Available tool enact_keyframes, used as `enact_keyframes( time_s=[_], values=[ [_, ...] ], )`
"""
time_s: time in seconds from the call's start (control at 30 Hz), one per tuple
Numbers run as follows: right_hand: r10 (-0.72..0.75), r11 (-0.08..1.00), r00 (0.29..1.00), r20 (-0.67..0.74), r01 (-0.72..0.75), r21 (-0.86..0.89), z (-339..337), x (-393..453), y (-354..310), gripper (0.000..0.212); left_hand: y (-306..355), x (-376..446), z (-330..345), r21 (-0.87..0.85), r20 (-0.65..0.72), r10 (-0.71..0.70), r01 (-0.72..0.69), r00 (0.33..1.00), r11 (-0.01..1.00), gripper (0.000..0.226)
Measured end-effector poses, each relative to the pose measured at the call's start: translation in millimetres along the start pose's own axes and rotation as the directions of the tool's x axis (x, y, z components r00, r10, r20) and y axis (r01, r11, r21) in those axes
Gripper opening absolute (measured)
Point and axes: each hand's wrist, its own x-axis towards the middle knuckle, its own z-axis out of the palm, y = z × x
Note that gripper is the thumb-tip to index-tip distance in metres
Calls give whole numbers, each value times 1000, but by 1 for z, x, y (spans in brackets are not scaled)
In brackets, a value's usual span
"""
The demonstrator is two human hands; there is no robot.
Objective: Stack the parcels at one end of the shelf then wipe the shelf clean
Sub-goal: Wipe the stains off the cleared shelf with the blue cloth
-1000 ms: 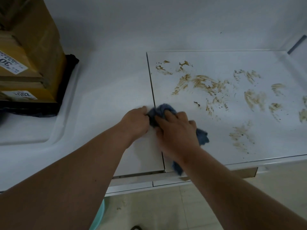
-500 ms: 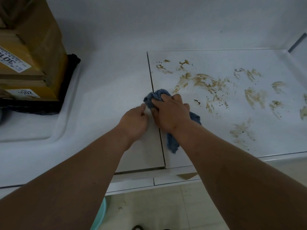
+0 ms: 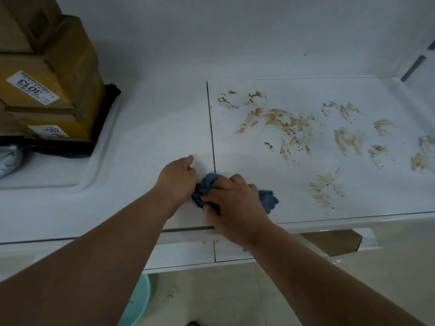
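Parcels (image 3: 47,90) sit stacked at the shelf's (image 3: 153,118) left end. Your right hand (image 3: 235,198) clutches the blue cloth (image 3: 267,200), your left hand (image 3: 177,176) curled against it; bunched, it may just smear the brown stains (image 3: 282,121).

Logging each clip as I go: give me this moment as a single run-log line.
stage: wiping | parcels: stacked, left end | cloth: gripped by both hands, left hand, right hand | brown smears: unwiped, right of seam
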Motion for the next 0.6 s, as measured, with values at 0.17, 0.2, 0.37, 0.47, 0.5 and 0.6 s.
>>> enact_keyframes(
  time_s=[0.17,0.2,0.37,0.47,0.5,0.6],
  values=[
    [-67,995,998,14,66,74,-14,-36,5,17,0,-26,8,5,-21,-8,8,1000,1000,51],
    [-72,995,996,57,68,73,-18,-42,5,18,2,-33,11,13,-22,-5,6,1000,1000,51],
    [16,935,959,284,-115,337,-46,-59,5,23,11,-61,22,35,-47,25,-23,999,999,46],
    [106,867,916,387,-276,415,-75,-60,8,13,13,-77,25,25,-66,14,-13,998,1000,43],
    [129,846,913,387,-304,437,-86,-61,10,11,13,-81,24,15,-69,7,-6,998,1000,41],
    [199,673,908,369,-400,622,-111,-64,19,14,16,-94,21,-47,-73,-23,20,997,999,38]
  ],
)
